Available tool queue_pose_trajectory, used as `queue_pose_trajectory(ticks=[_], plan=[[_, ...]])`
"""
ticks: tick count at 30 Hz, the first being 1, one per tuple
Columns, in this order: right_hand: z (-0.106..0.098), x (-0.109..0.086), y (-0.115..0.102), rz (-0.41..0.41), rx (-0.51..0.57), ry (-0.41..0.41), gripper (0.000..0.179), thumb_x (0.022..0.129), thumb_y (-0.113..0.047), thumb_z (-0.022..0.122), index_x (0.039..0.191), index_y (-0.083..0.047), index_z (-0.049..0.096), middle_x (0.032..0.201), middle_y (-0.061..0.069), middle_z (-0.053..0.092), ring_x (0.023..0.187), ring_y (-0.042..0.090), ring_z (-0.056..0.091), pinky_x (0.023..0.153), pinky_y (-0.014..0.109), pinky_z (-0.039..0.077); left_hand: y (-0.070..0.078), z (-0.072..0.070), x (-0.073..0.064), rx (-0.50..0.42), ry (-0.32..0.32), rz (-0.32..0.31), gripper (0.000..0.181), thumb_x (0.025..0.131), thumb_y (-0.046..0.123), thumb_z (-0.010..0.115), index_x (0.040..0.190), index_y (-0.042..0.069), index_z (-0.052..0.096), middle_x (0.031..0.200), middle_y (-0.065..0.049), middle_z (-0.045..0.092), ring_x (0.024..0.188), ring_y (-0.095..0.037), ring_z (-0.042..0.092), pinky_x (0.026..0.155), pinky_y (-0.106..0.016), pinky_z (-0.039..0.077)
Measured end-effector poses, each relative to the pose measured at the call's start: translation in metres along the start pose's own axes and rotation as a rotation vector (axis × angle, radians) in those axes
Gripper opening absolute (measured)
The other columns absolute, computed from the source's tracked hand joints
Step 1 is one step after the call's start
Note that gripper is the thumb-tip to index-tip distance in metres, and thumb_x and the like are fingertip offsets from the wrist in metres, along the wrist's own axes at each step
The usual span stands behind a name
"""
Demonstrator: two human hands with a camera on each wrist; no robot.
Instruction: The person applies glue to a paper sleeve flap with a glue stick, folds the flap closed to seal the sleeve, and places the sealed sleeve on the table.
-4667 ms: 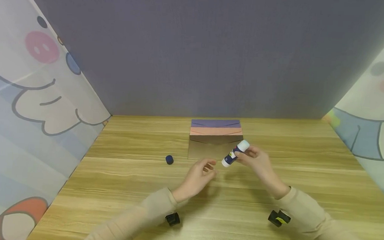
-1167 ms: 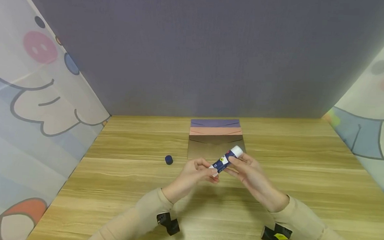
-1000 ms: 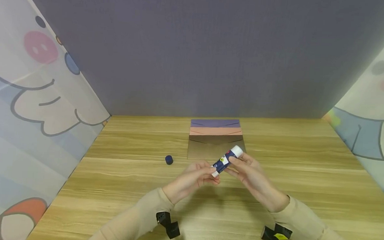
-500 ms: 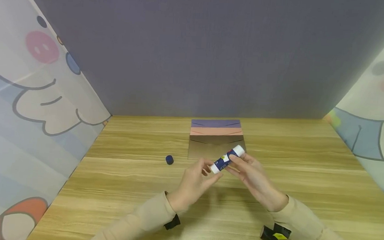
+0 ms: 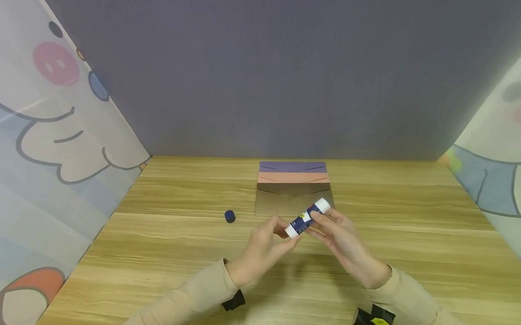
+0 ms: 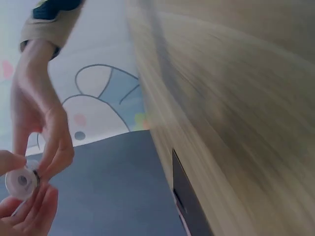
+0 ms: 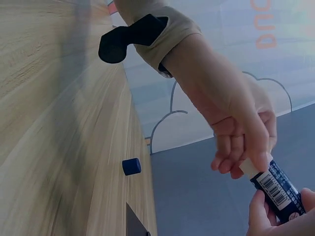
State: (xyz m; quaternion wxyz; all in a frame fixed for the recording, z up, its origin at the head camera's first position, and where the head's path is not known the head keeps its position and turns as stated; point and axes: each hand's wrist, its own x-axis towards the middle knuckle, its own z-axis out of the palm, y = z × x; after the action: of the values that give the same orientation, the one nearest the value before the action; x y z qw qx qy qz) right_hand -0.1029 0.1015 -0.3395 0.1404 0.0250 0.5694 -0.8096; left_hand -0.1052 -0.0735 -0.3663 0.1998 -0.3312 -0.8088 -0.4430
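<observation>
My right hand [image 5: 346,243] grips a glue stick [image 5: 307,219] with a dark blue label and white ends, holding it tilted above the table. At its lower white end, my left hand [image 5: 262,251] has thumb and fingers pinching the base. The right wrist view shows the left thumb lying on the edge of the glue stick's label [image 7: 275,191]. A round, hollow-centred white base [image 6: 20,183] faces the camera between the left fingers in the left wrist view. The dark blue cap [image 5: 229,216] lies apart on the table, left of the hands.
Behind the hands, brown [image 5: 280,201], pink [image 5: 292,177] and purple [image 5: 292,167] envelopes lie overlapped on the wooden table [image 5: 172,236]. A grey panel [image 5: 265,74] rises at the table's back edge. Cartoon-printed sheets [image 5: 58,137] stand at both sides.
From apart, the left hand has come to the glue stick's lower end. Its fingers gripped, loosened half a second ago and now pinch again. The right hand has lowered slightly leftward; cap and envelopes stay put.
</observation>
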Motion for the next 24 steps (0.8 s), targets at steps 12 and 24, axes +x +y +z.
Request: queue_pose_trajectory(ticks=[12,24], plan=[[-0.003,0.0,0.0,-0.005,0.027,-0.048,0.055,0.089,-0.013,0.052,0.13,0.008,0.023,0.113,0.007,0.045,0.101,0.013,0.053,0.093,0.031,0.041,-0.004,-0.009,0.007,-0.741,-0.19,-0.646,0.023,0.076,0.003,0.066,0.09,-0.007,0.051,0.08,-0.018,0.063,0.062,-0.014,0.061,0.068,-0.04,0.053],[-0.005,0.0,-0.002,-0.017,0.039,-0.113,0.064,0.088,-0.012,0.053,0.134,0.011,0.014,0.122,0.015,0.039,0.104,0.012,0.052,0.095,0.033,0.039,-0.012,-0.009,0.006,-1.153,-0.363,-0.858,0.006,0.088,0.008,0.049,0.088,0.005,0.055,0.078,-0.002,0.061,0.07,-0.01,0.059,0.074,-0.024,0.05]])
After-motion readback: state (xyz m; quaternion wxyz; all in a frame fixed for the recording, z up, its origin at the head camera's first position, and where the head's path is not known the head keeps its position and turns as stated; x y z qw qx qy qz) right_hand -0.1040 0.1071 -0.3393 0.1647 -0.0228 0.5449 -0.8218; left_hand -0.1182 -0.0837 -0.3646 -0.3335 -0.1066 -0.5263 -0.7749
